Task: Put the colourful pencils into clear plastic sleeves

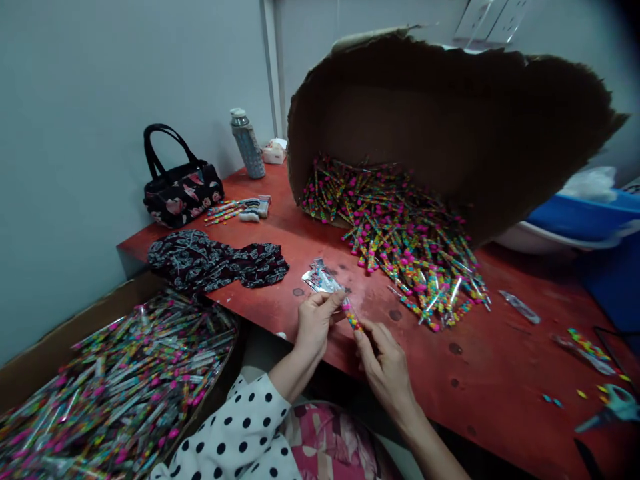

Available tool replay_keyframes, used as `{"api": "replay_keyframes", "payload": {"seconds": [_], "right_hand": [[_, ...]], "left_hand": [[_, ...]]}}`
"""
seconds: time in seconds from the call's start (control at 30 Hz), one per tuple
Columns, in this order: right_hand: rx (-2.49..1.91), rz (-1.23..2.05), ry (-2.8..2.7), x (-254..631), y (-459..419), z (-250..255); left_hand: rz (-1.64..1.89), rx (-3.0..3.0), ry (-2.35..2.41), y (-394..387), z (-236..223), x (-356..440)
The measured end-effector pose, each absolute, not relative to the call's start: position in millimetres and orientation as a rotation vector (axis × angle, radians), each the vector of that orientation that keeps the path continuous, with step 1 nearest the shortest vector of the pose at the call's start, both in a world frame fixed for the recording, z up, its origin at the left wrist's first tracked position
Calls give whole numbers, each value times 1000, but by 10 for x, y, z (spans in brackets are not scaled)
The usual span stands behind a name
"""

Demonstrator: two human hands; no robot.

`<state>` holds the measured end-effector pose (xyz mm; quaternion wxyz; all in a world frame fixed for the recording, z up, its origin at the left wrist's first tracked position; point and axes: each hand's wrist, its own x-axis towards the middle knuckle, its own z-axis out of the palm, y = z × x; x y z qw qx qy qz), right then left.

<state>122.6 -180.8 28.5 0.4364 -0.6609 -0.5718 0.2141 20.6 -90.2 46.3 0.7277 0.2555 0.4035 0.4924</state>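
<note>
My left hand (315, 322) is closed on a small stack of clear plastic sleeves (321, 278) and pinches the top of a colourful candy stick (351, 316). My right hand (383, 357) pinches the lower end of the same stick. Both hands hover over the near edge of the red table (500, 373). A large heap of similar candy sticks (400, 237) spills out of a tipped cardboard box (450, 127) just beyond my hands.
A carton full of wrapped sticks (115, 387) stands at the lower left. On the table lie a dark patterned cloth (215, 260), a black floral handbag (180, 190), a bottle (247, 143) and teal scissors (613, 407). A blue tub (585, 217) is at right.
</note>
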Motion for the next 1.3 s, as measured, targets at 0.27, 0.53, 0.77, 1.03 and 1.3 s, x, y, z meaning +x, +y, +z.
{"api": "replay_keyframes", "payload": {"seconds": [0.27, 0.53, 0.77, 1.03, 1.3], "right_hand": [[-1646, 553, -1238, 1165, -1827, 295], [-1602, 393, -1403, 1328, -1785, 355], [-1351, 1203, -798, 1312, -1703, 338], [-1277, 1248, -753, 1245, -1878, 216], [-1204, 1292, -731, 1159, -1791, 261]], "left_hand": [[1098, 840, 935, -1017, 424, 243], [967, 754, 855, -1057, 348, 251], [851, 635, 756, -1164, 302, 283], [871, 611, 797, -1162, 330, 239], [797, 597, 742, -1316, 316, 205]]}}
